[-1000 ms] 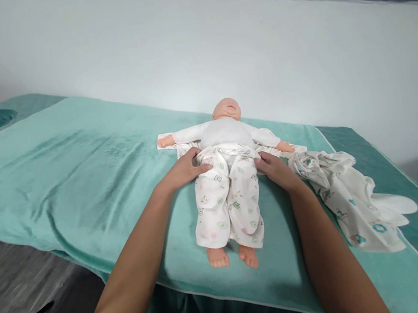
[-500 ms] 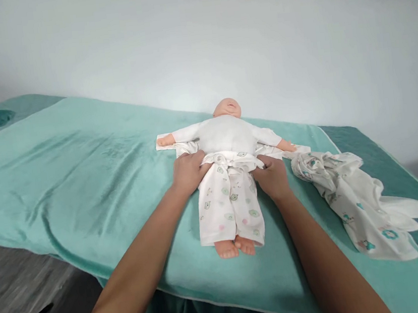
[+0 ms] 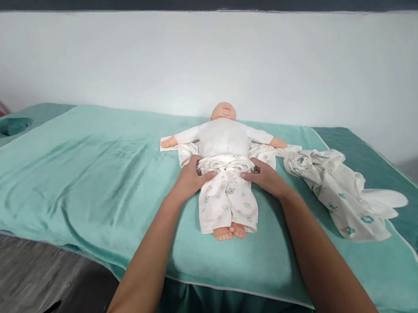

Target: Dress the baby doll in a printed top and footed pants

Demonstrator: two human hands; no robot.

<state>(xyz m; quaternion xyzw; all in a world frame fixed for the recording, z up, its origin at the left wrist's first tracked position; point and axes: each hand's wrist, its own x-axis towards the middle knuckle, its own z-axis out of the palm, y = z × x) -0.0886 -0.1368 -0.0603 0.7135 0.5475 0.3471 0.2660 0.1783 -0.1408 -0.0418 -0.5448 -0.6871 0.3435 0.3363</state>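
Note:
A baby doll (image 3: 223,137) lies on its back on a teal towel (image 3: 92,166), arms spread, head toward the wall. It wears a white top and printed white trousers (image 3: 227,204). My left hand (image 3: 192,178) grips the trousers' waistband at the doll's left hip side in view. My right hand (image 3: 265,177) pinches the waistband on the other side. Both hands have their fingers curled into the bunched fabric at the waist. The doll's bare feet (image 3: 230,232) stick out of the trouser legs, close together.
A crumpled printed white garment (image 3: 338,189) lies on the towel right of the doll. The white wall (image 3: 220,58) runs just behind the doll's head. The bed's near edge (image 3: 225,289) drops to a dark floor at the left. A second teal-covered bed (image 3: 3,126) stands far left.
Both hands have drawn the waistband up the doll's body toward the chest. The trousers sit higher, and the doll's legs have come together.

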